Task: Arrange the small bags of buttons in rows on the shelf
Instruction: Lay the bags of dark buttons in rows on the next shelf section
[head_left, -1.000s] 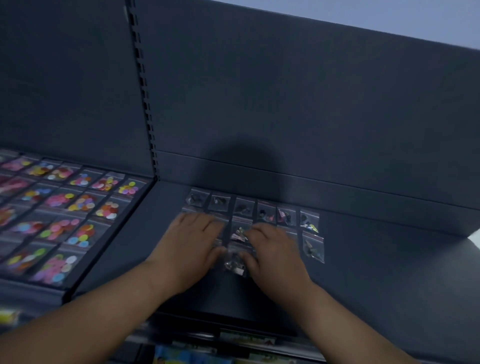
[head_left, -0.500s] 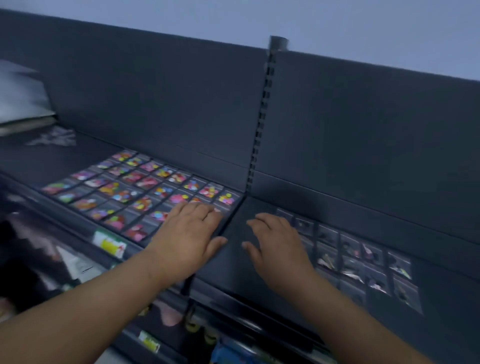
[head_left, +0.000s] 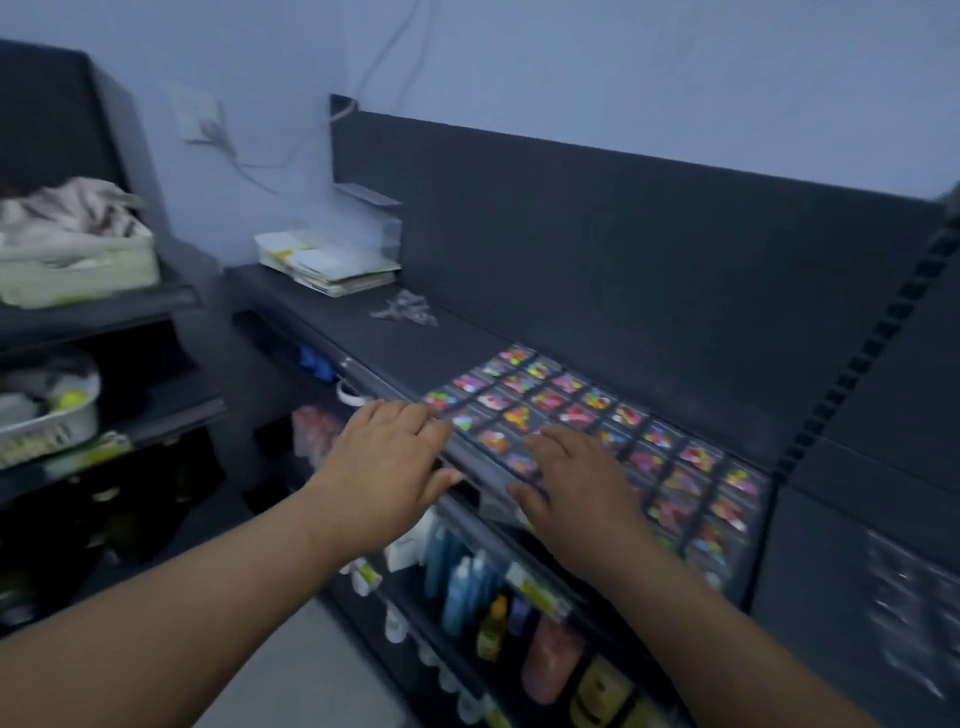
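Your view has swung left over the last half second, and both hands have gone with it. The right hand (head_left: 576, 493), which was over the bare panel beside the dark bags, now lies over the front rows of the bags of coloured buttons (head_left: 597, 410). The left hand (head_left: 389, 467) has left the grid's right end and now sits at the shelf's front edge, just left of the grid's near corner.

Both hands are flat and palm down, fingers straight and slightly spread, holding nothing. The blur does not let you tell whether the right fingertips (head_left: 543, 441) actually press on the bags or only hover above them.

The coloured bags lie in neat rows on the dark shelf (head_left: 415, 348), filling its right part up to the slotted upright (head_left: 872, 338). Past that upright, at the far right, a second set of small clear bags (head_left: 909, 613) shows only as a smear.

Further left on the same shelf a loose pile of clear bags (head_left: 405, 312) lies well apart from the grid, with a stack of flat packets (head_left: 327, 265) behind it near the end wall. Below the shelf's front edge stand bottles (head_left: 462, 587) on a lower tier — blue, yellow and pink ones. On the separate rack at far left sits a pale basket (head_left: 78, 270) heaped with cloth.
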